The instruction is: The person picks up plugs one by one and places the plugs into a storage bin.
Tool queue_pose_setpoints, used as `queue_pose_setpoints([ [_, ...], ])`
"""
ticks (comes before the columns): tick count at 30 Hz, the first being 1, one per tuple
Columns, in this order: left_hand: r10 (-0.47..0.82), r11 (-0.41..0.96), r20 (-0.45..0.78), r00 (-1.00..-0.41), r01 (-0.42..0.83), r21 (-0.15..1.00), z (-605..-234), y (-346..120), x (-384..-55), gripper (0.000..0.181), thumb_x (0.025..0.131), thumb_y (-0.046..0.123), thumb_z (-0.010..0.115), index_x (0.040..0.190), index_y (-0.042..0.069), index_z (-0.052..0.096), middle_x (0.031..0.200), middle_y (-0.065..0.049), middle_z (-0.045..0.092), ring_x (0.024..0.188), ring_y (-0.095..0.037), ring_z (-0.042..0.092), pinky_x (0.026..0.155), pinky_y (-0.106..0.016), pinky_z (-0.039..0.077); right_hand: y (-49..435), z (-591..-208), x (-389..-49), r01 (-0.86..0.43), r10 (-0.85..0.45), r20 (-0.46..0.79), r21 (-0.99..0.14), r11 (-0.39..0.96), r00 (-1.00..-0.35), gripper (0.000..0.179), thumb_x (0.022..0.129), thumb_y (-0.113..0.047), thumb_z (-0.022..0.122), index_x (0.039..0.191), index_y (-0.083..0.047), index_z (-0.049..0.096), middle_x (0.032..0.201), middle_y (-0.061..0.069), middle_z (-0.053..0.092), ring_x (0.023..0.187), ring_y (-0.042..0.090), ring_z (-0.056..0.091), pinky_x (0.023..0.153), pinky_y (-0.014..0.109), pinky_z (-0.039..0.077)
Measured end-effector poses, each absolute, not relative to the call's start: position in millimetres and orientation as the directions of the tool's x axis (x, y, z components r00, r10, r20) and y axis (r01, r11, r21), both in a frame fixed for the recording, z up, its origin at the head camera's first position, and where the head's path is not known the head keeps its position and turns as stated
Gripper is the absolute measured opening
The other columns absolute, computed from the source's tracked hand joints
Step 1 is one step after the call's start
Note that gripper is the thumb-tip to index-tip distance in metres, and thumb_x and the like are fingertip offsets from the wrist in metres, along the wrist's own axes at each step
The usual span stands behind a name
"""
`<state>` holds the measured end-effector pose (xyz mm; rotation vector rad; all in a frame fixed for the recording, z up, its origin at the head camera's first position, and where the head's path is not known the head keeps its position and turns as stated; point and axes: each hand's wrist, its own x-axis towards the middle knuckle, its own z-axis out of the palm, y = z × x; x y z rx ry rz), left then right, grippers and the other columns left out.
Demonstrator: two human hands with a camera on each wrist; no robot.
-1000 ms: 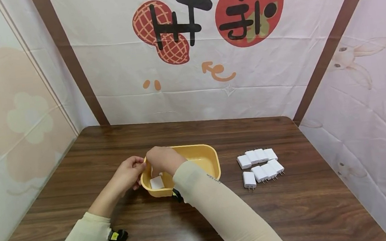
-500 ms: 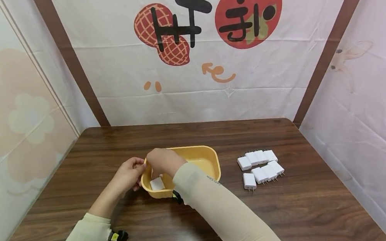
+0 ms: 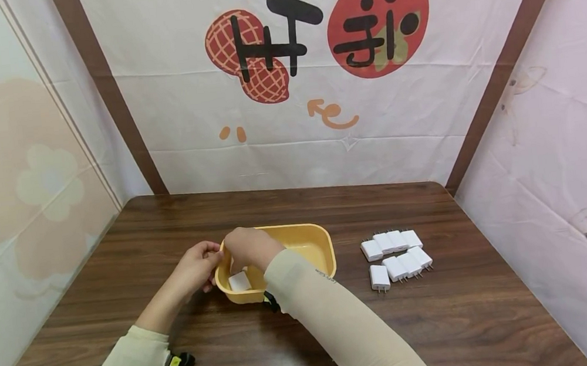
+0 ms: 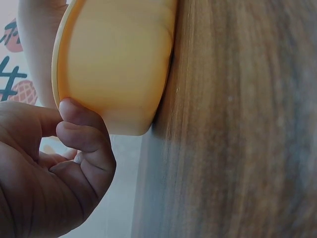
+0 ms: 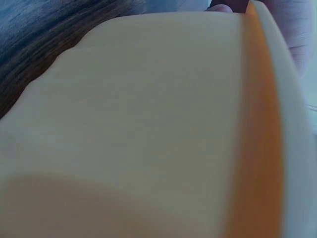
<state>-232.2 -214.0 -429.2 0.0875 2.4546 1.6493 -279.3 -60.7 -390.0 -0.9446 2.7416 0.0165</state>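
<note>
A yellow plastic tub (image 3: 308,252) stands on the table in the head view. My left hand (image 3: 193,266) pinches its left rim between thumb and fingers; in the left wrist view the curled fingers (image 4: 84,141) press on the tub's outer wall. My right hand (image 3: 251,247) reaches over the rim into the tub's left end, fingers pointing down. Its fingertips are hidden, so what they hold cannot be made out. A white charger plug (image 3: 239,281) lies in the tub just below that hand. The right wrist view is filled by the tub's outer wall (image 5: 148,109).
Several white charger plugs (image 3: 397,267) lie on the table to the right of the tub, in two rows with metal prongs sticking out. The brown wooden table (image 3: 445,321) ends at a printed cloth backdrop (image 3: 291,154) behind and at both sides.
Both hands and the tub stay nearly in place. The whole head view has shifted slightly, with the scene sitting a little lower in the frame.
</note>
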Motion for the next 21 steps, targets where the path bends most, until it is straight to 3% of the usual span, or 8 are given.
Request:
queue_pose_setpoints([
  [21, 0.163, 0.383, -0.127, -0.978, -0.056, 0.922, -433.6, -216.6, -235.4, 0.035, 0.108, 0.017, 0.046, 0.132, -0.008, 0.044, 0.082, -0.011, 0.059, 0.057, -0.015, 0.054, 0.045, -0.028, 0.046, -57.9, -381.2, -278.6, -0.586, -0.589, -0.231, -0.088, 0.805, -0.775, 0.023, 0.089, -0.030, 0.082, 0.108, -0.020, 0.071, 0.102, -0.009, 0.068, 0.082, 0.009, 0.059, 0.071, 0.024, 0.050],
])
